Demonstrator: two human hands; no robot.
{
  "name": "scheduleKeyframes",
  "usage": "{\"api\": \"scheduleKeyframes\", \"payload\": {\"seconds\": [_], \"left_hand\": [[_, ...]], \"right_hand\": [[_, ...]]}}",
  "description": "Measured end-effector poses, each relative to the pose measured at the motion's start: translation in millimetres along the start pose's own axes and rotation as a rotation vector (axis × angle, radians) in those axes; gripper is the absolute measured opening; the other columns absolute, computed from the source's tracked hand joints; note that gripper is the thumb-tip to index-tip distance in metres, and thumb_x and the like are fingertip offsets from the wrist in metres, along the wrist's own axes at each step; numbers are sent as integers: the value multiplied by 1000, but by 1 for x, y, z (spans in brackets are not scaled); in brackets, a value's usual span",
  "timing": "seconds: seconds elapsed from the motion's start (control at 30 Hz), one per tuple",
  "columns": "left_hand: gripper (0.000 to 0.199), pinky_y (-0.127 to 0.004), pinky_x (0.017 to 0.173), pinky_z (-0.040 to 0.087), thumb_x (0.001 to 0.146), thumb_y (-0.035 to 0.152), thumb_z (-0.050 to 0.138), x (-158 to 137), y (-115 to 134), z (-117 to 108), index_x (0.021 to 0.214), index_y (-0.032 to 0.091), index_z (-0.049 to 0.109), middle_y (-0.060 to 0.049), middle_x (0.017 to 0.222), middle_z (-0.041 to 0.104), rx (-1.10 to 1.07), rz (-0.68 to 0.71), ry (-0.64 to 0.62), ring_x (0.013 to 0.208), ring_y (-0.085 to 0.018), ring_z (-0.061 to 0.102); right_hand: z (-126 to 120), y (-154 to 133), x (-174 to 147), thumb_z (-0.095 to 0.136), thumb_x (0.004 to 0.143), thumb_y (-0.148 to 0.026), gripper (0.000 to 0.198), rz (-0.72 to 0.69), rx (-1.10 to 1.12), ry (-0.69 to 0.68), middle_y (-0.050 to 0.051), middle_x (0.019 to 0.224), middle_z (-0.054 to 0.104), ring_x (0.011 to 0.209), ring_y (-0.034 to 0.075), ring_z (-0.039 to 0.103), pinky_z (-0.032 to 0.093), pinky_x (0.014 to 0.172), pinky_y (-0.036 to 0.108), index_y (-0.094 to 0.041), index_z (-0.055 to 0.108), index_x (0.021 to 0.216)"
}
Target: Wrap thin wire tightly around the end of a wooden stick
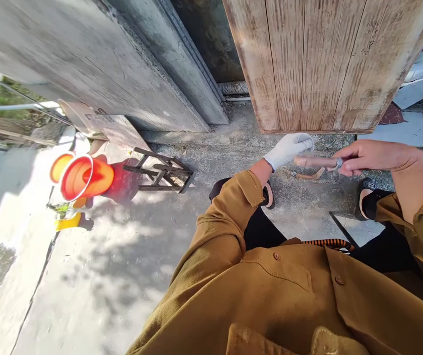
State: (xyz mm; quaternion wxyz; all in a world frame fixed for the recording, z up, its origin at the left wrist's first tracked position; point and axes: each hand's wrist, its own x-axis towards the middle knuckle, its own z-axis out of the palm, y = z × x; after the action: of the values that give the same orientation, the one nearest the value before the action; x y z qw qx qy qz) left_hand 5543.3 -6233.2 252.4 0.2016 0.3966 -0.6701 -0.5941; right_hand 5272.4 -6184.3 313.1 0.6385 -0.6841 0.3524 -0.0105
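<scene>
My left hand (289, 149) wears a white knitted glove. Its fingers are curled closed in front of the lower edge of a wooden panel (318, 69), and what they hold, if anything, is hidden. Bare, my right hand (367, 155) grips a short wooden handle (315, 161) by its right end, where greyish metal or wire shows near the fingertips. The handle lies level, its far end pointing toward the glove. Below it, a curved brownish tool (310, 175) rests on the concrete, its kind unclear.
To the left stands a small dark wooden stool (167, 172). Beyond it are orange buckets (89, 177) and a yellow object (68, 222). A grey concrete wall (130, 64) rises at upper left. White containers and boards (418, 93) sit at far right.
</scene>
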Motion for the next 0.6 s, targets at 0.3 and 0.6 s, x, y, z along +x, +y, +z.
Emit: {"api": "scheduleKeyframes", "payload": {"seconds": [0.3, 0.6], "left_hand": [[36, -32, 91, 53, 97, 49, 67, -16, 10, 31, 91, 14, 75, -5, 93, 75, 46, 58, -398, 87, -16, 65], [38, -36, 105, 56, 98, 47, 65, -14, 10, 11, 106, 13, 78, -9, 107, 80, 149, 80, -228, 104, -21, 72]], "right_hand": [[-29, 15, 0, 61, 106, -52, 36, 590, -526, 788, 11, 91, 76, 85, 25, 64, 41, 77, 37, -19, 75, 98], [1, 21, 28, 63, 103, -43, 29, 559, -587, 14, 8, 87, 73, 80, 23, 63, 41, 78, 37, -21, 81, 105]]}}
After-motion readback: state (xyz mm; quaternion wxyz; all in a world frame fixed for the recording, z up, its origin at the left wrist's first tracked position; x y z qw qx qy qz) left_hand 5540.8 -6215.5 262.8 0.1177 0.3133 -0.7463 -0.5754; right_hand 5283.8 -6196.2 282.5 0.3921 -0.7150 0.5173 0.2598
